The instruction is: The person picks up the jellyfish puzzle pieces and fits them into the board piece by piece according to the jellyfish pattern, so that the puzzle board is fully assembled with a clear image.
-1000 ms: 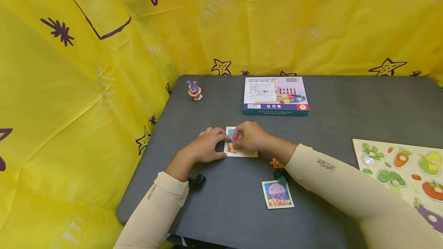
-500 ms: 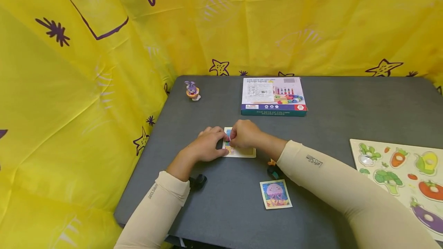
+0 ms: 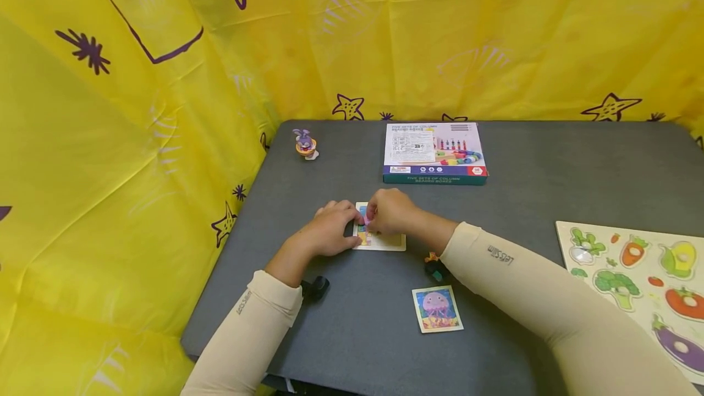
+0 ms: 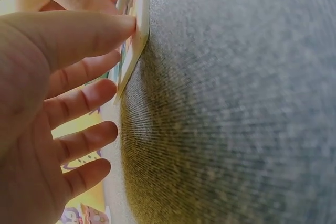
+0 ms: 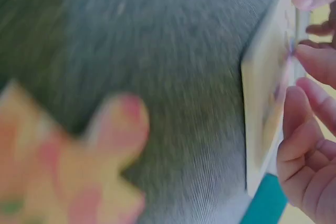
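Note:
A small cream puzzle tray (image 3: 393,243) lies mid-table, with picture pieces (image 3: 363,238) along its left side. My left hand (image 3: 330,231) steadies it from the left, the thumb (image 4: 118,27) on its near edge and the other fingers relaxed and spread. Over the tray, my right hand (image 3: 393,211) pinches a small pinkish puzzle piece (image 3: 367,219) against the laid pieces; its fingers hide much of it. The other right fingers curl in the right wrist view. Nearer me lies a pink jellyfish picture card (image 3: 438,309).
An orange puzzle piece (image 3: 431,256) lies beneath the right wrist, blurred and large in the right wrist view. Behind the tray is a boxed bead set (image 3: 434,154); a purple rabbit figure (image 3: 305,144) stands back left. A vegetable board (image 3: 632,286) lies on the right.
The right hand has shifted slightly left over the tray with the piece, its fingers turning a little. The left hand stays at the tray's edge. The head view has moved slightly.

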Tool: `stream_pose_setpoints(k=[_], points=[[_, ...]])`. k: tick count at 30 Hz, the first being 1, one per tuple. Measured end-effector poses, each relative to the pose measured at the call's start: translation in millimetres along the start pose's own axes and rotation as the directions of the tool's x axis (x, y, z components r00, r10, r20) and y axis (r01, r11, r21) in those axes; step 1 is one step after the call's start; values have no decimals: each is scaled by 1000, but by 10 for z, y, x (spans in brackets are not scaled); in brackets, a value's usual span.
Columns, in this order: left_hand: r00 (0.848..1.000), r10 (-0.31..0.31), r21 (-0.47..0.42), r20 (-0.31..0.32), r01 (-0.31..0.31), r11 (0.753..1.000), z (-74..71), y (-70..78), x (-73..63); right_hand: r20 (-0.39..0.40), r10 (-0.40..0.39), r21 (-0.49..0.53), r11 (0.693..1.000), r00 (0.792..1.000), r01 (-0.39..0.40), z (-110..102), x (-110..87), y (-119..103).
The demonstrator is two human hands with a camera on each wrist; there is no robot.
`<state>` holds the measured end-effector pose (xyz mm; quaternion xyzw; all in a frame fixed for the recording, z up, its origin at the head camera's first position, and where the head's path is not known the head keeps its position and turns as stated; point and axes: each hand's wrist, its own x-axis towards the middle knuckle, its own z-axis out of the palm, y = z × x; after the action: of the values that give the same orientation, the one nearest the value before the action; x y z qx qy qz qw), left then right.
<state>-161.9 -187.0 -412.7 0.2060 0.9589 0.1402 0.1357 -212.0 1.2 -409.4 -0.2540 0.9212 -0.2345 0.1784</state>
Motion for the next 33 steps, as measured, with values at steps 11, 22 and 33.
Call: stream_pose_setpoints(k=[11, 22, 33], points=[[999, -26, 41, 44, 24, 999, -29, 38, 39, 145, 17, -129, 992, 989, 2, -288, -424, 244], [997, -33, 48, 73, 30, 998, -62, 52, 47, 199, 40, -179, 984, 979, -4, -310, -924, 556], [997, -32, 44, 69, 29, 999, -55, 62, 59, 71, -43, -96, 994, 997, 50, -195, -1154, 727]])
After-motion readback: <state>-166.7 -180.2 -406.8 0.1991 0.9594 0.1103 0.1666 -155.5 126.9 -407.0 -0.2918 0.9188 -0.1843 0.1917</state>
